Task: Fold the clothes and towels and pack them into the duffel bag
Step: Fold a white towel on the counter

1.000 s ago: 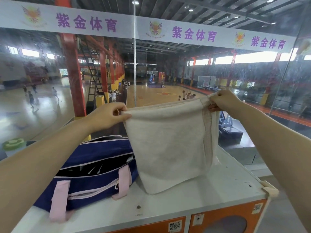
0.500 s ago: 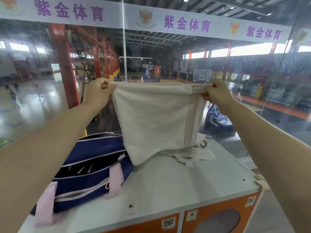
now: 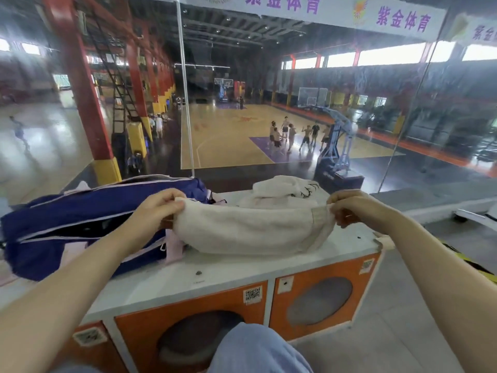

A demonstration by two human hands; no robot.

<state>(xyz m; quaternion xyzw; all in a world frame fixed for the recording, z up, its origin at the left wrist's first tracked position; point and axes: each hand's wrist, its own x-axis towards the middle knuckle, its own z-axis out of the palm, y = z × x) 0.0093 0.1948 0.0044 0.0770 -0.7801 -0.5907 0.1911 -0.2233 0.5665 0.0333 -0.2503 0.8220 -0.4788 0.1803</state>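
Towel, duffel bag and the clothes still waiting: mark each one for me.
towel point(image 3: 250, 230): head view, middle of the sagging cream cloth between the hands.
duffel bag point(image 3: 88, 203): head view, blue side panel above the open zip.
white garment point(image 3: 285, 188): head view, top of the crumpled pile behind the towel.

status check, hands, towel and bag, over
Left hand and right hand each pinch a towel end. Towel sags onto the white top. Bag unzipped beside it. White garment behind.
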